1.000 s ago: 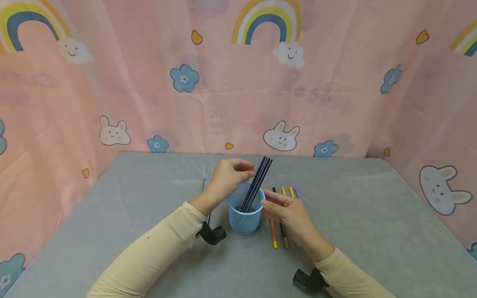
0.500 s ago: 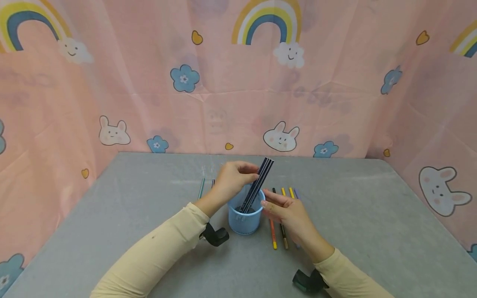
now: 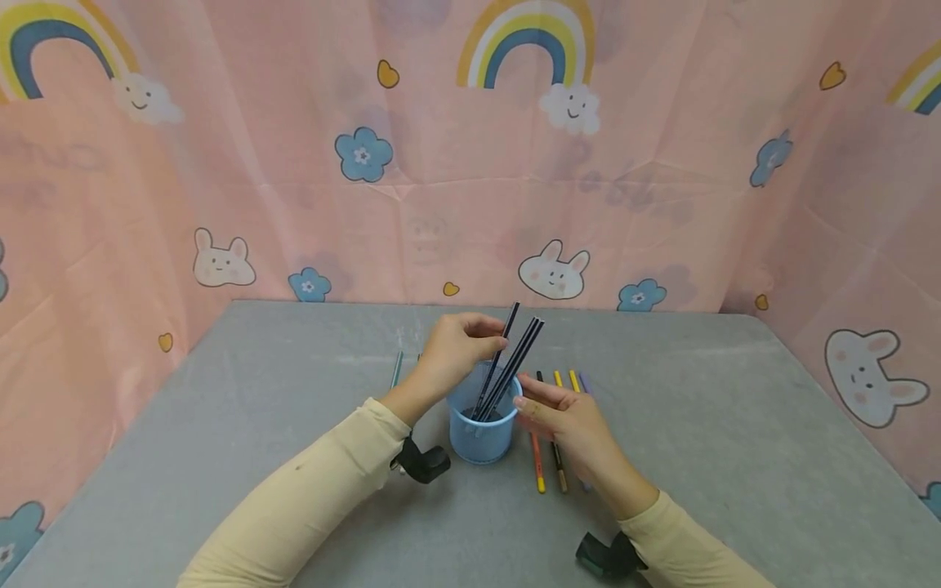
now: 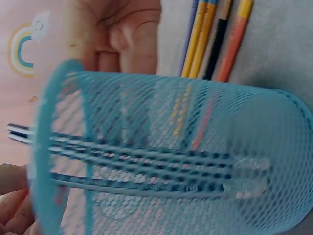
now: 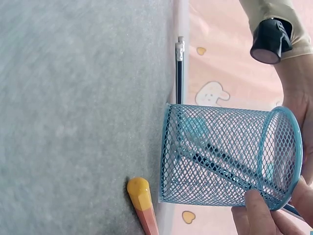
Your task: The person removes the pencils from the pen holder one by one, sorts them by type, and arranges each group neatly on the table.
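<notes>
A light-blue mesh pencil cup stands upright on the grey table. My left hand, above its rim, pinches a dark, white-striped pencil between thumb and fingers; the lower end is inside the cup. Several similar striped pencils lean right in the cup, apart from the pinched one at the top. Through the mesh in the left wrist view, pale eraser ends show near the base. My right hand holds the cup by the right side of its rim, with fingertips on the mesh.
Right of the cup lie an orange-red pencil with a yellow end, a black one, yellow ones and a purple one, partly behind my right hand. A teal pencil lies to the left. A pink printed curtain hangs behind the table.
My left hand first moved right to the bundle of striped pencils, then slightly back left, drawing one pencil upright and away from the others. My right hand has kept its hold on the cup.
</notes>
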{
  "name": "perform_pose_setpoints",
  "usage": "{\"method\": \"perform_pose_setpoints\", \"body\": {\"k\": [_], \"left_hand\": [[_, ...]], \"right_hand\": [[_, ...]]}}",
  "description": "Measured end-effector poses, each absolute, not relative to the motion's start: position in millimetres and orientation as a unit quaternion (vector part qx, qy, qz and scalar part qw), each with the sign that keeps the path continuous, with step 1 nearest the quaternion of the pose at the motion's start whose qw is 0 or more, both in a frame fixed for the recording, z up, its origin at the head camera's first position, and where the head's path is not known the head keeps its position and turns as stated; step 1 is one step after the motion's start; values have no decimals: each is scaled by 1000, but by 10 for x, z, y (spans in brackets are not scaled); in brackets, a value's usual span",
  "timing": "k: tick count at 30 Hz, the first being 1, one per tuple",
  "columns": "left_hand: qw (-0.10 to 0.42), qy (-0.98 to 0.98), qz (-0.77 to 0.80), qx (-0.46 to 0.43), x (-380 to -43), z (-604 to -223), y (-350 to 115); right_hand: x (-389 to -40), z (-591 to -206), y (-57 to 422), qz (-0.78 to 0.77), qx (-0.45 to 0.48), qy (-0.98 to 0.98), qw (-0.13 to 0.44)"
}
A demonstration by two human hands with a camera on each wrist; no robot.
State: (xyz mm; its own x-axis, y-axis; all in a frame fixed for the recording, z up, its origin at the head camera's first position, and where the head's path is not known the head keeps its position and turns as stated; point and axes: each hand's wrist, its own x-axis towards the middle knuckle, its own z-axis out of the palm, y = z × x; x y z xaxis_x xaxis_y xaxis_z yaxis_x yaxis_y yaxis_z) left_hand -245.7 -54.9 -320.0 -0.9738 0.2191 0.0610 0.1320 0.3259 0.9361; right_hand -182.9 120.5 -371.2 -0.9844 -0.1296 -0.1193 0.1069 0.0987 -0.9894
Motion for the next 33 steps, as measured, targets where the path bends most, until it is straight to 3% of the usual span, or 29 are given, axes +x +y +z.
{"method": "perform_pose_setpoints", "body": {"k": [33], "left_hand": [[-75,738,662,107,-2301,-2537,-1027]], "right_hand": [[-1827,-3723,1215,-680,-20,728,91]]}}
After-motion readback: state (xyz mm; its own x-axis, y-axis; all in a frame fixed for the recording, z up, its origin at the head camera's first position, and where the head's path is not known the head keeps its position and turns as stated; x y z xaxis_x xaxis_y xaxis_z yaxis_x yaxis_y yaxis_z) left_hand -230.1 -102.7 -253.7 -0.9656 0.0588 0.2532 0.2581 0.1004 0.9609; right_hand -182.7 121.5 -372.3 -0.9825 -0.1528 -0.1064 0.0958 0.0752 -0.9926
